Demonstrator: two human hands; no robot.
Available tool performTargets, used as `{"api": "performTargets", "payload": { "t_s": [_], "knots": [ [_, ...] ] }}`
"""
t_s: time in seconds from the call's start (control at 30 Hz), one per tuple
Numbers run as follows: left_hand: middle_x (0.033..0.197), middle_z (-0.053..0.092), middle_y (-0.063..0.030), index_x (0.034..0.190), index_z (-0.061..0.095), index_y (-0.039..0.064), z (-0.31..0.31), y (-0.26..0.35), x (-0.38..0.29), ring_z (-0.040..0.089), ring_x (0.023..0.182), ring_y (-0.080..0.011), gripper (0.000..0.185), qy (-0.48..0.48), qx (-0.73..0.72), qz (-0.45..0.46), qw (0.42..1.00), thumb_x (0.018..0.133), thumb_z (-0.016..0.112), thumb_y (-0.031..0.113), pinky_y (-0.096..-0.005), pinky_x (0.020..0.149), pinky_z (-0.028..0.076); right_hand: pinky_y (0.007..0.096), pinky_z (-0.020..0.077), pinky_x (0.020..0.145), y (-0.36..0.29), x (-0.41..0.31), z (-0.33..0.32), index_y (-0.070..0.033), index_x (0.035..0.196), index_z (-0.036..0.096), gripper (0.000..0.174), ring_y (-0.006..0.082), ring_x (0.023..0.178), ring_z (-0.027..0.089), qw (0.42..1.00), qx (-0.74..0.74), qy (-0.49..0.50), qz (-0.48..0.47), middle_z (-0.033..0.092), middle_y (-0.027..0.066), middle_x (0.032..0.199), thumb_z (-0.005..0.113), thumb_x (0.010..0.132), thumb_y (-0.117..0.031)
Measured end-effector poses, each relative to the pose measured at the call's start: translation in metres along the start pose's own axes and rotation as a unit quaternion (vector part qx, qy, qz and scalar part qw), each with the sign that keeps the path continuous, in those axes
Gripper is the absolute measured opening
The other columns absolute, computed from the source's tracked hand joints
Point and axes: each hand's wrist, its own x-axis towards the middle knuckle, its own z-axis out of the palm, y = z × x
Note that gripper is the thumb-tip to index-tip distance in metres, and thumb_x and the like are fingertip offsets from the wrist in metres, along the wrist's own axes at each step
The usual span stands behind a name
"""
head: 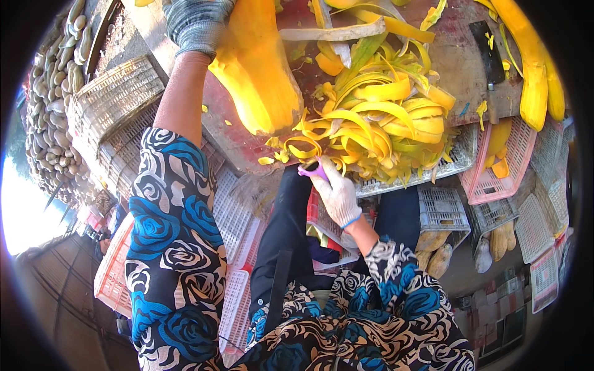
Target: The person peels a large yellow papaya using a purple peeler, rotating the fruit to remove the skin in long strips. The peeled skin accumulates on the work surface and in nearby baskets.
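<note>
A large peeled yellow squash [260, 69] lies lengthwise on a worn reddish board [227, 116]. My left hand [197, 25], in a grey knit glove, holds its far part from the left; the fingers run partly past the top of the picture. In a white glove, my right hand [336, 190] grips a purple-handled peeler [315, 169] just below the squash's near end. Beside the squash, a heap of curled yellow peelings [380, 120] spills over the board's near edge, onto a white plastic crate [408, 178].
A dark-bladed knife [487, 53] lies at the right, near more peeled squashes [533, 79]. A pink crate [503, 171] holds yellow pieces. Stacked crates [116, 97] stand left, with a large pile of unpeeled squashes [58, 106] beyond. A grey crate [443, 208] sits below the board.
</note>
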Motion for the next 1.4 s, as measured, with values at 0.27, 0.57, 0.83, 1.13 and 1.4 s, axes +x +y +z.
{"api": "performTargets", "payload": {
  "t_s": [0.27, 0.57, 0.83, 1.13, 1.4],
  "knots": [
    [0.155, 0.045, -0.0136, 0.140, 0.059, 0.014, 0.006, -0.008, 0.001, 0.051, 0.132, -0.0378, 0.076, 0.037, -0.091, 0.031, 0.995, 0.077, 0.080, 0.052, -0.0450, 0.111, 0.041, 0.0412, 0.0555, 0.067, -0.016, 0.186, 0.002, 0.003, 0.134, 0.058, 0.049, 0.0414, 0.083, 0.070, 0.991, 0.094, 0.068, -0.066, 0.070, 0.0257, 0.097, 0.066, 0.097, -0.028],
    [0.156, 0.045, -0.0150, 0.146, 0.054, 0.008, 0.001, -0.046, 0.003, 0.041, 0.144, -0.0320, 0.075, 0.037, -0.265, -0.010, 0.963, 0.082, 0.085, 0.032, -0.0399, 0.117, 0.036, 0.0444, 0.0541, 0.067, -0.008, 0.097, 0.032, 0.002, 0.134, 0.059, 0.048, 0.0408, 0.079, 0.070, 0.987, 0.146, 0.071, 0.005, 0.069, 0.0257, 0.091, 0.071, 0.094, -0.021],
    [0.151, 0.046, -0.0197, 0.148, 0.053, 0.011, 0.005, -0.039, -0.022, 0.043, 0.140, -0.0330, 0.072, -0.032, -0.386, -0.032, 0.921, 0.086, 0.081, 0.034, -0.0402, 0.115, 0.037, 0.0346, 0.0510, 0.093, -0.014, 0.003, -0.013, 0.006, 0.139, 0.054, 0.047, 0.0287, 0.106, 0.068, 0.961, 0.095, -0.031, 0.259, 0.069, 0.0234, 0.116, 0.061, 0.102, -0.021],
    [0.150, 0.044, -0.0255, 0.147, 0.052, 0.012, 0.028, -0.070, 0.000, 0.042, 0.139, -0.0423, 0.077, 0.009, -0.202, -0.069, 0.977, 0.085, 0.078, 0.047, -0.0461, 0.115, 0.037, 0.0427, 0.0559, 0.067, -0.034, 0.168, 0.027, 0.003, 0.134, 0.060, 0.055, 0.0396, 0.077, 0.071, 0.991, 0.054, 0.088, -0.081, 0.071, 0.0260, 0.090, 0.069, 0.094, -0.034],
    [0.152, 0.042, -0.0269, 0.151, 0.046, 0.015, -0.004, -0.030, -0.009, 0.044, 0.137, -0.0446, 0.088, -0.014, -0.039, -0.095, 0.995, 0.081, 0.076, 0.059, -0.0473, 0.113, 0.039, 0.0450, 0.0561, 0.063, -0.057, 0.185, 0.050, 0.000, 0.137, 0.056, 0.056, 0.0373, 0.072, 0.071, 0.992, -0.035, 0.089, -0.082, 0.070, 0.0209, 0.080, 0.066, 0.095, -0.036]
  ]
}}
